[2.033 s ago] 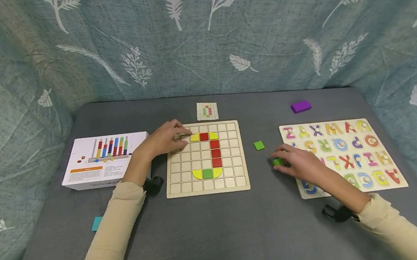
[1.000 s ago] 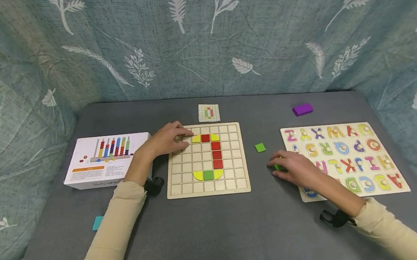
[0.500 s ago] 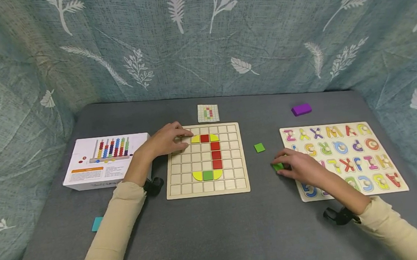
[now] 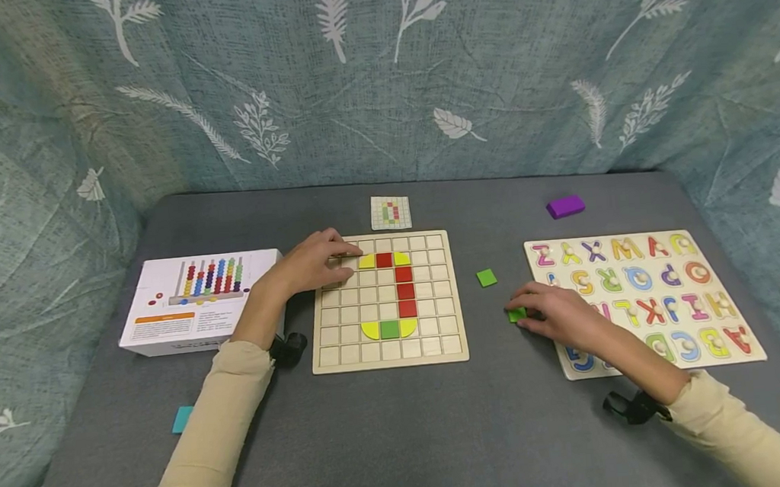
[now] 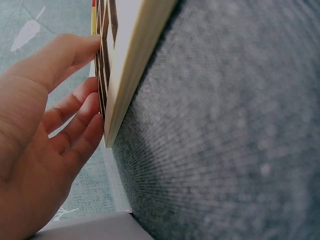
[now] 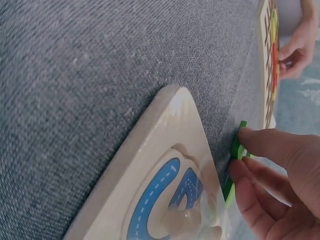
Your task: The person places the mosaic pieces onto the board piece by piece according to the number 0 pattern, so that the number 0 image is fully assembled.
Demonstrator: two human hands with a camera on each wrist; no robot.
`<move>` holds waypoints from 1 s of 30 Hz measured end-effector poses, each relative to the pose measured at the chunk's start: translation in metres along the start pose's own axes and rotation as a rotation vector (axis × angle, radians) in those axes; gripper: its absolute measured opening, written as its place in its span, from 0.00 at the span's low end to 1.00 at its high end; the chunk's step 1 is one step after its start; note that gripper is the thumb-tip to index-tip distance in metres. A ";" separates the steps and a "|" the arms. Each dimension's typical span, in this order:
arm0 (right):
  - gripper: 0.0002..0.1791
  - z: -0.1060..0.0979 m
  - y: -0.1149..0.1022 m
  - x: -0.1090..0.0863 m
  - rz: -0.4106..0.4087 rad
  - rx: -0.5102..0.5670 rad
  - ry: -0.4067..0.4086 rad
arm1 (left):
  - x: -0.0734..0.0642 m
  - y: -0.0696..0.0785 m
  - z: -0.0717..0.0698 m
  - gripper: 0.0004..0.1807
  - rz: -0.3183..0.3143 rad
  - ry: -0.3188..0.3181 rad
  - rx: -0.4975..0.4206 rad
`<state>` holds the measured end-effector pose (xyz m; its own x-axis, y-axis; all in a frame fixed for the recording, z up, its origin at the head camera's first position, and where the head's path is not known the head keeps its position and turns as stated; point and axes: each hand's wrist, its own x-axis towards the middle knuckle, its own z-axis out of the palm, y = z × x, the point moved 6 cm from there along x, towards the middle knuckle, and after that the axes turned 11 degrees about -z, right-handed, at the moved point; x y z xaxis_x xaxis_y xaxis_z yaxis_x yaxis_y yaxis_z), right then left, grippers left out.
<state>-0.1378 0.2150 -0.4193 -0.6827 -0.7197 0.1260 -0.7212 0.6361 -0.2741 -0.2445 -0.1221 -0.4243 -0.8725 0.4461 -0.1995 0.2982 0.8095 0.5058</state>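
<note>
A wooden grid board (image 4: 344, 354) lies in the middle of the table, holding yellow curved pieces, red squares and one green square (image 4: 390, 329). My left hand (image 4: 312, 261) rests on its upper left part with fingers loosely bent; the left wrist view shows the fingertips at the board's surface with nothing gripped. My right hand (image 4: 560, 312) pinches a green square tile (image 4: 516, 315) between thumb and fingers, beside the alphabet board. In the right wrist view the fingers partly cover this tile (image 6: 239, 142). Another green tile (image 4: 486, 277) lies between the two boards.
A wooden alphabet puzzle (image 4: 642, 296) sits on the right under my right forearm. A white abacus box (image 4: 195, 305) is at left. A small pattern card (image 4: 390, 212) lies behind the grid board, a purple block (image 4: 566, 207) at back right, a teal tile (image 4: 181, 419) near my left sleeve.
My right hand has shifted slightly about the green tile, which turns a little and shows differently between the fingers. My left hand has stayed on the grid board.
</note>
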 end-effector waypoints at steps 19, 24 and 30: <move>0.16 0.002 0.001 0.001 -0.020 0.022 0.009 | -0.001 0.000 0.000 0.20 0.013 0.020 0.018; 0.17 0.001 0.001 0.004 -0.012 0.053 0.026 | -0.001 0.000 0.000 0.20 0.012 0.018 0.009; 0.16 -0.001 -0.008 0.023 -0.068 0.087 0.086 | 0.001 0.001 0.000 0.20 0.016 0.016 0.017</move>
<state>-0.1476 0.1932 -0.4136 -0.6430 -0.7314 0.2272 -0.7557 0.5576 -0.3436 -0.2451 -0.1208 -0.4241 -0.8735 0.4529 -0.1785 0.3182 0.8087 0.4947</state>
